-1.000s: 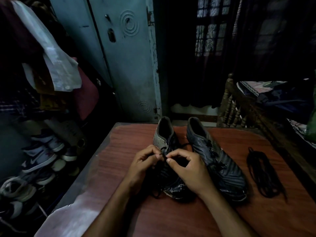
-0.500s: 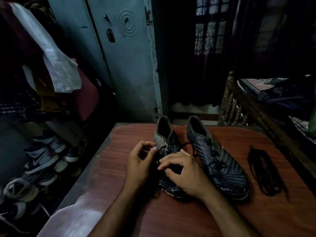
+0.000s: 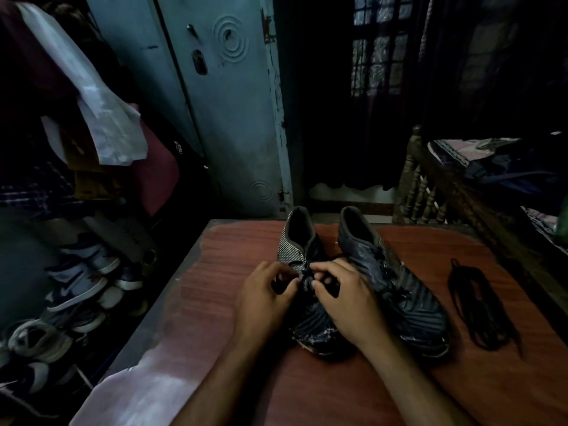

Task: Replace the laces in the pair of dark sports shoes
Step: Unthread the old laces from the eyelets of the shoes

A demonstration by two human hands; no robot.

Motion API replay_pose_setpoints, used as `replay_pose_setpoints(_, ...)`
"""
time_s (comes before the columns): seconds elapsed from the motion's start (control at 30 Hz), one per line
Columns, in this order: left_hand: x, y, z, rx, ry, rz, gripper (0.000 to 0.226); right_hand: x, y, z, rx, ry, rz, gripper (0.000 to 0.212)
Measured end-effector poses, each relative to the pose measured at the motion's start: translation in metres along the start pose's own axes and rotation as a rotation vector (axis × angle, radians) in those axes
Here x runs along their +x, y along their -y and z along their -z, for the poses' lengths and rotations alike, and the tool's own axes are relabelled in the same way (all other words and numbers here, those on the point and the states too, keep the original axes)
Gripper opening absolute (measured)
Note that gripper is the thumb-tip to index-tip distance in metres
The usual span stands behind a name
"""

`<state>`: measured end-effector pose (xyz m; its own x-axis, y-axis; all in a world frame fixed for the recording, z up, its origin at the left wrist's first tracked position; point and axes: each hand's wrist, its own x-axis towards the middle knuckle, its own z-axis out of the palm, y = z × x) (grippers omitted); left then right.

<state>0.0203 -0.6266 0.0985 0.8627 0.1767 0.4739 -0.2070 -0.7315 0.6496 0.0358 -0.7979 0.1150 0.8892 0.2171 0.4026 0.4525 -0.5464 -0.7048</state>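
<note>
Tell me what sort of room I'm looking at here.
Most likely a bedroom or living room in a home: a metal wardrobe behind the wooden table, clothes hanging on the left above a pile of shoes, and a bed with a turned wooden frame on the right.

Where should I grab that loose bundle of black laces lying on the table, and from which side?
Pinch the bundle of laces at its narrow far end, where the strands gather to a point, coming from above with the right hand. It lies free on the table, right of the right shoe; the near end fans out loosely.
</note>
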Motion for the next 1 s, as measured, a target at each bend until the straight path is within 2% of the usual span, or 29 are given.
replay_pose_setpoints(0.13,0.002,0.003,0.0,0.076,-0.034,0.061,0.023,0.01,0.003,-0.003,-0.145,0.108,-0.028,0.03)
replay_pose_setpoints(0.23,0.004,0.002,-0.001,0.125,-0.057,0.063,0.029,0.026,0.01,-0.003,-0.268,0.144,-0.003,0.018)
replay_pose_setpoints(0.33,0.003,0.003,0.0,0.074,-0.059,0.036,0.031,0.025,0.012,-0.008,-0.332,0.147,0.016,0.01)
replay_pose_setpoints(0.43,0.001,-0.001,0.001,0.105,0.01,0.014,0.024,0.019,0.005,-0.01,-0.275,0.112,-0.002,0.007)
replay_pose_setpoints(0.53,0.002,-0.004,0.0,0.175,-0.006,0.033,0.015,0.021,0.0,-0.008,-0.159,0.127,-0.022,0.009)
replay_pose_setpoints(0.73,0.003,-0.001,-0.002,0.243,-0.015,0.009,0.018,0.019,-0.002,-0.009,-0.087,0.163,0.041,0.008)
replay_pose_setpoints(0.87,0.002,-0.001,-0.004,0.272,-0.017,-0.026,0.021,0.021,-0.002,-0.008,0.015,0.16,-0.005,0.011)
replay_pose_setpoints(1.0,0.0,-0.007,-0.001,0.258,0.032,-0.124,0.03,0.019,-0.001,-0.006,-0.009,0.21,-0.033,0.015)
